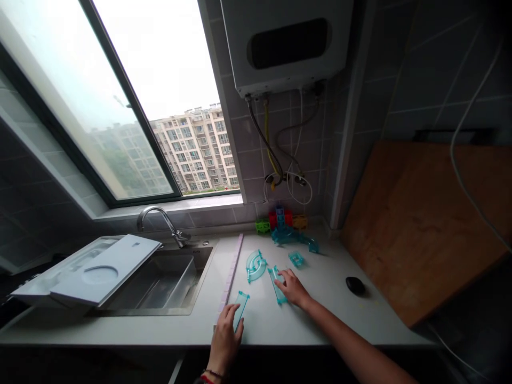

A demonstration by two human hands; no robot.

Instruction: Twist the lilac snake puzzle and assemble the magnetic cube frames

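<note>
The left hand (224,337) grasps a teal strip (241,303) in its fingers near the front edge of the tabletop (280,328). The right hand (295,290) touches a second strip (275,280) beside a curved piece (255,265), its grip unclear.

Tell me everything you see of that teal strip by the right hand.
The teal strip looks like see-through plastic: long, narrow, with small knobby parts at its ends. It appears to lie on the pale countertop, far end angled leftward. The right hand overlaps its right side; whether it grips is unclear.
</note>
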